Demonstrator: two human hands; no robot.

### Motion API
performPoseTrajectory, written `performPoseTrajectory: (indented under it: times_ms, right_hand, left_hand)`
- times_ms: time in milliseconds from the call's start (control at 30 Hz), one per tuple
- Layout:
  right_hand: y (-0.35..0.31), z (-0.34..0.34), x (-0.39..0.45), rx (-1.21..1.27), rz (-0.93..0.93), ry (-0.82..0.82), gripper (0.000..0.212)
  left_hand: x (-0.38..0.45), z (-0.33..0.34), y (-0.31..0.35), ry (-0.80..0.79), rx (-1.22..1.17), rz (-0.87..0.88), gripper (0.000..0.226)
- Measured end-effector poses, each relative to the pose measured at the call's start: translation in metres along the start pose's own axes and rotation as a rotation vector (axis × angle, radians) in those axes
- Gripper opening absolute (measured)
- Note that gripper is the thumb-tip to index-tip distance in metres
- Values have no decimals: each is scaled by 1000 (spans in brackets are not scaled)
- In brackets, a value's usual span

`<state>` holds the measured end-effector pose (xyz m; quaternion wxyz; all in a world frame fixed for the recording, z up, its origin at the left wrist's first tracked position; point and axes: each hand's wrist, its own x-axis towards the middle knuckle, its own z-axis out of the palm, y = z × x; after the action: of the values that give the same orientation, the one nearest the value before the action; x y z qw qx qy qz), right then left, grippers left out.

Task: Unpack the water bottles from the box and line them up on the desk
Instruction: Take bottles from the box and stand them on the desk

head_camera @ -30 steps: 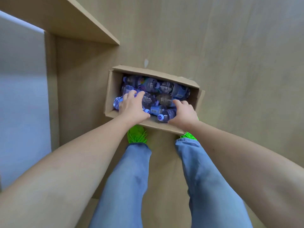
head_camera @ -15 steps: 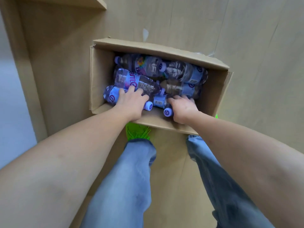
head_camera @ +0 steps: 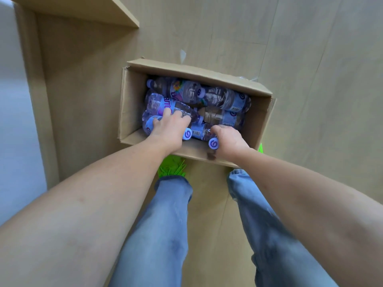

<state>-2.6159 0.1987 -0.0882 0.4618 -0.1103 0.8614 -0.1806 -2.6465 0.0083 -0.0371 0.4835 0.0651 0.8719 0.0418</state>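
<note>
A water bottle [head_camera: 154,126] is gripped by the left hand [head_camera: 169,129], another [head_camera: 204,134] by the right hand [head_camera: 228,139]; both are best lifted level from the cardboard box [head_camera: 132,100].

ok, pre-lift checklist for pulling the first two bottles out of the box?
1. Left hand grips near-left bottle: ok.
2. Right hand grips the bottle with the cap toward the camera: ok, though its fingers are partly hidden.
3. Box open at the top, no flap over the bottles: ok.
4. Gripped bottles free of the other bottles: cannot tell; they lie packed against each other.
5. Caps on: ok for the two visible near the hands.
6. Desk space for the line-up: cannot tell.
</note>
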Motion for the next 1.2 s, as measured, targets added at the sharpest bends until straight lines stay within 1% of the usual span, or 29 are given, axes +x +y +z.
performPoseTrajectory:
  times_ms: [33,133,233,367,500,600,700,800,900,1000,1100,1200]
  right_hand:
    - [-6,-8,-7,45,1,23,49]
    - [-27,-37,-29,162,23,105,46]
    - [-51,-74,-55,238,63,183,46]
    - [-83,-135,-100,303,117,240,48]
    - [-115,-196,-150,298,129,316,37]
    - [-145,-244,-189,336,155,381,43]
    - [-179,-291,-229,372,130,457,38]
    - [-216,-338,-274,407,115,552,35]
    - [-253,-382,-325,475,111,674,33]
    - [-289,-422,-375,528,69,782,30]
    - [-322,-456,-421,508,13,867,25]
    - [-353,-483,-460,473,-63,914,31]
  left_hand:
    - [-8,-6,5,9,-38,11,39]
    - [-34,-29,16,45,-171,40,33]
    - [-67,-58,27,98,-228,62,33]
    - [-114,-106,31,199,-287,16,36]
    - [-166,-170,28,288,-350,-35,43]
    - [-212,-222,28,386,-437,-53,43]
    - [-264,-275,31,464,-539,-52,48]
    - [-321,-325,32,553,-714,-53,47]
    - [-381,-374,30,618,-863,-5,46]
    - [-439,-419,28,695,-909,48,48]
    - [-497,-453,24,791,-918,97,48]
    - [-553,-477,21,899,-914,120,47]
